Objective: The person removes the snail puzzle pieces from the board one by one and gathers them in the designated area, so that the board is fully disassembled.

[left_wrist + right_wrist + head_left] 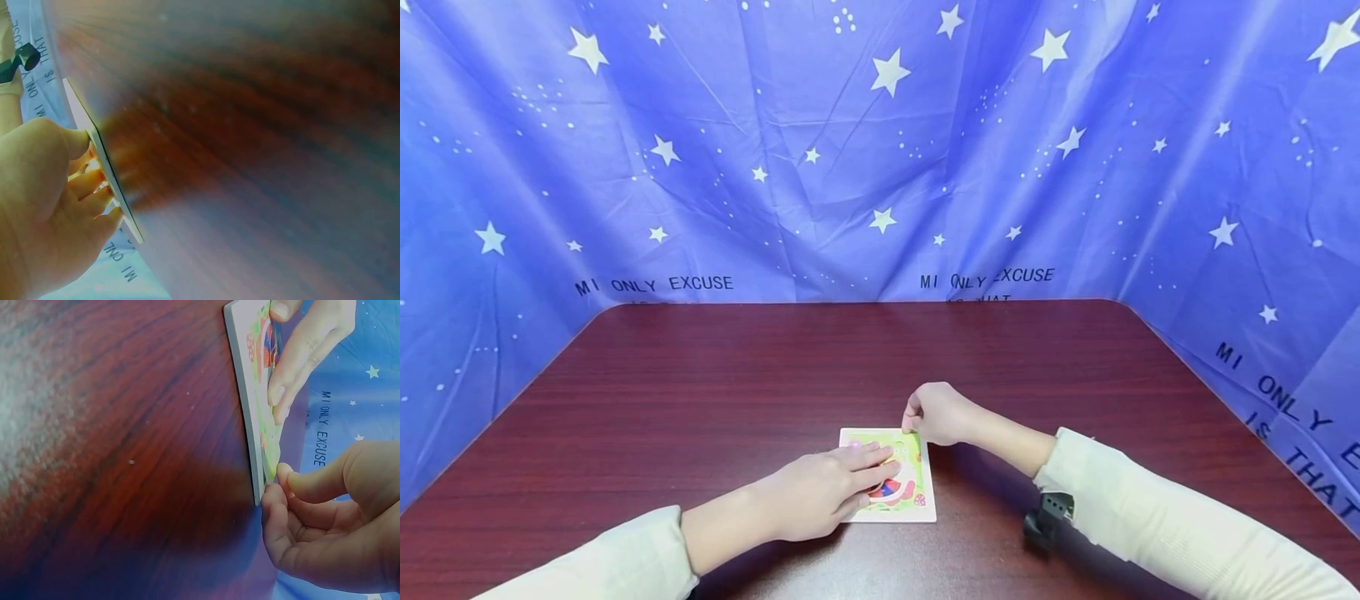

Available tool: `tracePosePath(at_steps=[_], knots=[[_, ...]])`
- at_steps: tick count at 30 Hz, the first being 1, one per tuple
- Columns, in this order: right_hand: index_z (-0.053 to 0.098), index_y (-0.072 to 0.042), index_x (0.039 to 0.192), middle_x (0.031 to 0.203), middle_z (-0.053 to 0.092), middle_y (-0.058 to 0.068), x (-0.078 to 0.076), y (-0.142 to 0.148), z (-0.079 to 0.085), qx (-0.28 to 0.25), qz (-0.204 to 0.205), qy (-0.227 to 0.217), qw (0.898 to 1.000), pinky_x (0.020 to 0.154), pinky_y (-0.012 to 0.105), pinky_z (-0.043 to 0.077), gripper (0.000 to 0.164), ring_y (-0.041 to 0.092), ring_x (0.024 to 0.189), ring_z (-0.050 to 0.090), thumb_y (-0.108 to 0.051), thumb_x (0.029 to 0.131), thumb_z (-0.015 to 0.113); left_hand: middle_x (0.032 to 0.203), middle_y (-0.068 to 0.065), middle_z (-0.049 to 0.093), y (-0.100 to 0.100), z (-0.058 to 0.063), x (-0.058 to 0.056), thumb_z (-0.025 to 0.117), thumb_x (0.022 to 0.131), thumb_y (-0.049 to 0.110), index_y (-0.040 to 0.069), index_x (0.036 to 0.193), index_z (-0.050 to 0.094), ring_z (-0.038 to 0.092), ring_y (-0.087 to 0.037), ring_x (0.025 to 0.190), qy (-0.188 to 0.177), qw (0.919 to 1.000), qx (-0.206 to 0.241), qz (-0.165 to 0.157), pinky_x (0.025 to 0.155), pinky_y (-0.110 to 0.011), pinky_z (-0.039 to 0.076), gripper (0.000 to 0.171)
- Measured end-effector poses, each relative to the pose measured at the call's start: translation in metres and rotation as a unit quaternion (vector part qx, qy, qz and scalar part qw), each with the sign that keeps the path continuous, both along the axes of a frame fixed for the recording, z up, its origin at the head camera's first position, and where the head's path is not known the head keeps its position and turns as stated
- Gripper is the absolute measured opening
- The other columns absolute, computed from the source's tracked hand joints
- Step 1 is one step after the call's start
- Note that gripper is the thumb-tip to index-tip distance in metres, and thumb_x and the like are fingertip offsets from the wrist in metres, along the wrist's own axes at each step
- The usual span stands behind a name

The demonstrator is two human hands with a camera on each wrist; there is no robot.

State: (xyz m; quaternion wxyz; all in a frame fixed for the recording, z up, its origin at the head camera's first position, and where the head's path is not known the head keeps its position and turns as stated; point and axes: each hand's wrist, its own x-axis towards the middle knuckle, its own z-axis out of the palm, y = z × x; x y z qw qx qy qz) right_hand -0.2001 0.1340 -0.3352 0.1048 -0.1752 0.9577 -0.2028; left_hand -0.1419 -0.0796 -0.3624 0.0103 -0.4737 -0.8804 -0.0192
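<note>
A flat, square picture board (920, 513), much like a child's tray puzzle, lies on the table with a pale rim around a bright green, red and blue picture. My left hand (820, 492) rests across its left part, fingers extended over the picture and hiding much of it. In the left wrist view the thumb of that hand (44, 200) meets the board's near edge. At the far right corner my right hand (942, 414) pinches the green corner of the picture between thumb and fingertips. The right wrist view shows this hand (337, 519) with a dark gap under the green edge.
The dark red-brown wooden table (760, 358) extends well beyond the board on all sides. A blue curtain (820, 200) with white stars and lettering hangs along its back and sides. On the right sleeve sits a black wrist camera (1047, 521).
</note>
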Motion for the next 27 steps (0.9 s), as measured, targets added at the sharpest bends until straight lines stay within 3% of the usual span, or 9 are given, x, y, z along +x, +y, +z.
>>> tracePosePath(at_steps=[6, 13, 19, 27], knots=[[0.071, -0.011, 0.076, 0.069, 0.063, -0.004, 0.0, 0.003, 0.001, -0.018, 0.001, -0.003, 1.0, 0.056, 0.017, 0.041, 0.013, 0.007, 0.062, 0.049, -0.011, 0.088, 0.066, 0.15, 0.001, 0.045, 0.0, 0.002, 0.0, 0.048, 0.1, 0.024, 0.019, 0.144, 0.046, 0.045, -0.015, 0.139, 0.002, 1.0, 0.003, -0.002, 0.112, -0.033, 0.042, 0.044], [0.072, -0.008, 0.076, 0.069, 0.067, -0.002, -0.001, 0.008, 0.0, -0.061, 0.022, -0.022, 0.998, 0.06, 0.016, 0.044, 0.011, 0.003, 0.064, 0.052, -0.001, 0.081, 0.066, 0.151, 0.001, 0.044, 0.0, 0.001, 0.001, 0.048, 0.1, 0.024, 0.019, 0.145, 0.045, 0.043, -0.014, 0.14, -0.008, 1.0, 0.0, 0.001, 0.112, -0.033, 0.041, 0.045], [0.073, -0.003, 0.078, 0.065, 0.066, 0.0, -0.004, 0.013, -0.004, -0.112, 0.027, -0.047, 0.992, 0.057, 0.015, 0.047, 0.007, 0.002, 0.059, 0.053, 0.0, 0.073, 0.078, 0.151, 0.001, 0.044, 0.0, 0.0, 0.0, 0.048, 0.1, 0.024, 0.02, 0.145, 0.045, 0.043, -0.015, 0.14, -0.007, 1.0, 0.001, 0.0, 0.112, -0.033, 0.041, 0.045], [0.075, -0.001, 0.078, 0.068, 0.072, 0.006, -0.007, 0.016, -0.004, -0.156, 0.024, -0.056, 0.986, 0.054, 0.017, 0.05, 0.007, 0.001, 0.054, 0.055, 0.002, 0.072, 0.078, 0.151, 0.002, 0.045, 0.0, -0.001, 0.001, 0.048, 0.1, 0.024, 0.02, 0.144, 0.046, 0.044, -0.015, 0.139, -0.003, 1.0, 0.003, 0.002, 0.111, -0.033, 0.042, 0.044]])
